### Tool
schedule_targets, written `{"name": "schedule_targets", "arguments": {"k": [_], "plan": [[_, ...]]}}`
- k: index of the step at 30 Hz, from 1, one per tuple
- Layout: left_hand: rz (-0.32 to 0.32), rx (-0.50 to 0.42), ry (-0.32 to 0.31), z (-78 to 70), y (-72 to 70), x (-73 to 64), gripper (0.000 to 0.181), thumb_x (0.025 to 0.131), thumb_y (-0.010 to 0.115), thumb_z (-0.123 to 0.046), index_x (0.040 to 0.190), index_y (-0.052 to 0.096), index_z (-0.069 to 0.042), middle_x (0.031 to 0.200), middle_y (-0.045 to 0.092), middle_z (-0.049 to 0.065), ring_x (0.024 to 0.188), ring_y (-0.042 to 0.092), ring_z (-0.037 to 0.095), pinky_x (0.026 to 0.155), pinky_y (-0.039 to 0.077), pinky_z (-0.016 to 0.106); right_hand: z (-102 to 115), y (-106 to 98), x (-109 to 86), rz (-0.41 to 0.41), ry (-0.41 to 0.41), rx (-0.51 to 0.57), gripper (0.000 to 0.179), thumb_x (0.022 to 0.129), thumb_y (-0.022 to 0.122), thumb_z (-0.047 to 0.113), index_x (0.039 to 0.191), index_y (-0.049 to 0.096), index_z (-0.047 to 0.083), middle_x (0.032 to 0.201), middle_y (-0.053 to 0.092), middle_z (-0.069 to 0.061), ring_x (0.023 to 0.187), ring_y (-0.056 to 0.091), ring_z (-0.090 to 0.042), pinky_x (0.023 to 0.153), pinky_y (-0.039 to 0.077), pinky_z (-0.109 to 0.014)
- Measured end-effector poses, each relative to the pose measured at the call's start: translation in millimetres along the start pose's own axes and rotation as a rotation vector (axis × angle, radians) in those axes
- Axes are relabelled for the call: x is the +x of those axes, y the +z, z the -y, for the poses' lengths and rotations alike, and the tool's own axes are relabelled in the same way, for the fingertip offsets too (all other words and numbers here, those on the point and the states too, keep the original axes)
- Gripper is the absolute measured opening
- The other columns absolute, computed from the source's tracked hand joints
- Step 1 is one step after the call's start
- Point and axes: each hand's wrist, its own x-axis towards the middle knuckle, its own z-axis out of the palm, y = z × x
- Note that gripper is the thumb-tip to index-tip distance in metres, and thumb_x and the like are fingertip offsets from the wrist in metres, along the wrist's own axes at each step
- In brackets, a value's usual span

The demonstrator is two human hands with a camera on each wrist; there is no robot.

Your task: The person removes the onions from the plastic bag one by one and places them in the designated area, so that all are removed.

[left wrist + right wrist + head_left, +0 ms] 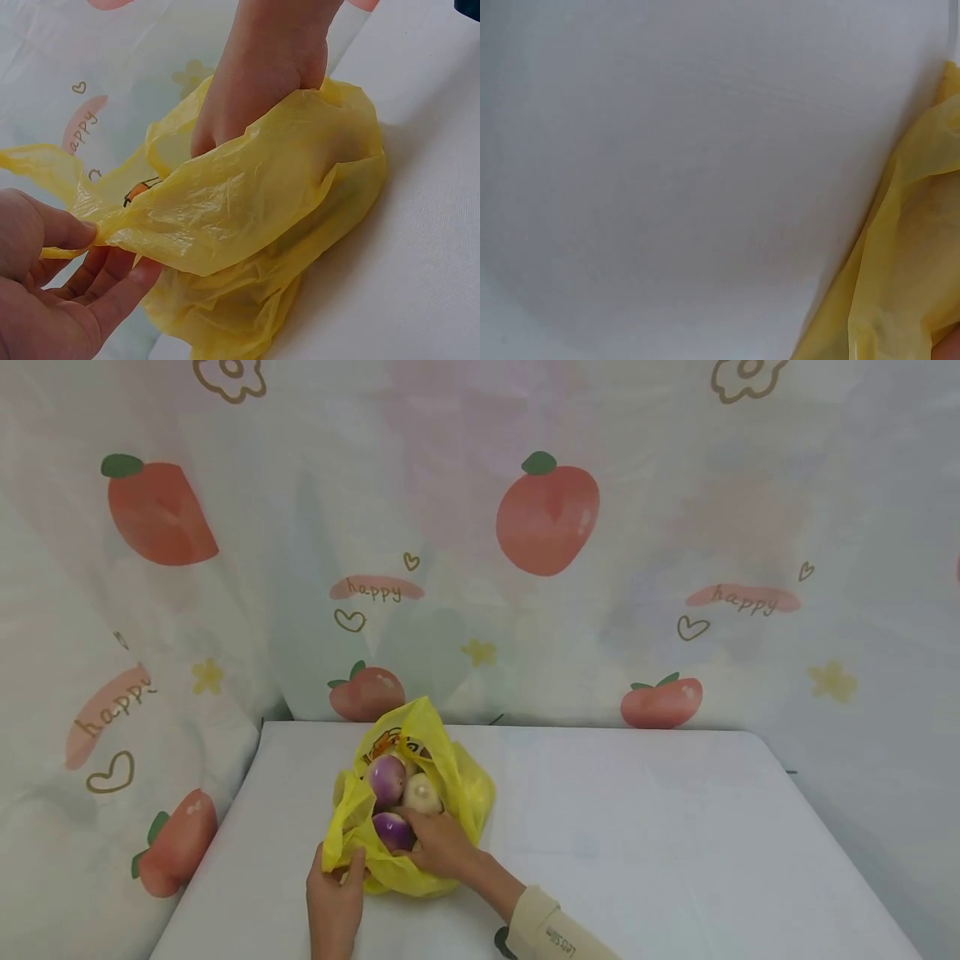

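Observation:
A yellow plastic bag [471, 785] stands with its mouth spread on the table, holding several round vegetables that look like purple-and-white turnips. Inside are a purple turnip [387, 779] at the back, a pale one [422, 794] to its right, and a deep purple turnip [393, 832] nearest the front. My left hand [335, 893] pinches the bag's rim between thumb and fingers at the front left. Reaching into the mouth from the right, my right hand [441, 845] grips the front purple turnip; some fingertips are hidden. In the left wrist view, the bag [247, 195] conceals the right fingers.
A white-covered table [637, 827] extends to the right of the bag. Behind it hangs a pale curtain [600, 635] printed with red fruit and "happy" lettering. A small dark object [504, 942] lies by the right sleeve at the near edge.

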Motion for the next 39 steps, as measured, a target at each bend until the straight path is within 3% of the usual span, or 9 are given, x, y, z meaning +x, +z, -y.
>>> {"name": "schedule_targets", "arguments": {"k": [2,6,11,16,21,25,31,39], "plan": [[-0.005,-0.011,0.010,0.5,0.1,0.0,0.034,0.094,0.058,-0.008,0.124,0.048,0.004,0.114,0.054,0.018,0.096,0.055,0.025,0.068,0.056,0.017,0,1,0.1,-0.017,-0.007,0.004,0.059,0.087,0.065,0.043,0.135,0.045,0.015,0.118,0.061,0.001,0.107,0.056,-0.012,0.097,0.047,-0.036],[-0.005,-0.017,-0.001,0.8,-0.2,0.1,0.032,0.094,0.058,-0.007,0.123,0.048,0.004,0.113,0.054,0.018,0.095,0.055,0.025,0.070,0.058,0.022,0,3,-1.7,-0.037,0.054,0.027,0.061,0.085,0.067,0.048,0.130,0.045,0.012,0.115,0.061,-0.001,0.103,0.057,-0.013,0.094,0.048,-0.033],[-0.002,-0.020,-0.022,1.6,-1.0,0.4,0.033,0.095,0.057,-0.008,0.124,0.047,0.004,0.113,0.054,0.019,0.095,0.056,0.026,0.072,0.059,0.027,-4,8,-3.5,-0.091,0.090,0.133,0.064,0.082,0.068,0.050,0.127,0.043,0.012,0.115,0.061,-0.005,0.102,0.058,-0.014,0.090,0.051,-0.028],[-0.004,-0.031,-0.022,2.9,-1.5,1.0,0.034,0.095,0.057,-0.007,0.125,0.047,0.003,0.114,0.054,0.019,0.095,0.056,0.027,0.073,0.059,0.028,-10,9,-5.0,-0.162,0.039,0.299,0.064,0.083,0.070,0.045,0.125,0.037,0.010,0.119,0.059,-0.008,0.105,0.057,-0.012,0.093,0.050,-0.026],[-0.003,-0.049,-0.017,4.3,-1.9,1.2,0.033,0.095,0.057,-0.007,0.124,0.047,0.004,0.114,0.054,0.020,0.097,0.056,0.030,0.074,0.059,0.031,-12,5,-7.4,-0.171,0.020,0.459,0.061,0.084,0.071,0.039,0.124,0.035,0.011,0.118,0.057,-0.005,0.104,0.056,-0.010,0.093,0.049,-0.024],[-0.002,-0.059,-0.015,5.5,-2.4,0.8,0.032,0.094,0.057,-0.006,0.123,0.047,0.003,0.113,0.054,0.020,0.098,0.056,0.031,0.074,0.059,0.030,-15,5,-8.6,-0.188,-0.003,0.492,0.065,0.083,0.071,0.032,0.130,0.032,0.010,0.119,0.055,-0.005,0.105,0.054,-0.011,0.095,0.048,-0.025],[-0.003,-0.044,-0.019,5.4,-2.2,0.5,0.032,0.095,0.056,-0.006,0.124,0.047,0.004,0.114,0.053,0.021,0.098,0.057,0.032,0.073,0.059,0.029,-20,5,-8.2,-0.307,-0.092,0.582,0.065,0.085,0.071,0.023,0.137,0.035,0.011,0.126,0.050,-0.004,0.109,0.053,-0.016,0.095,0.049,-0.030],[-0.002,-0.023,-0.040,2.6,-3.4,0.3,0.034,0.096,0.056,-0.010,0.125,0.046,0.003,0.116,0.053,0.020,0.098,0.056,0.030,0.072,0.059,0.028,-10,-12,-11.9,-0.439,-0.073,0.697,0.062,0.086,0.070,0.011,0.138,0.036,0.003,0.133,0.041,-0.011,0.113,0.048,-0.025,0.093,0.051,-0.033]]}}
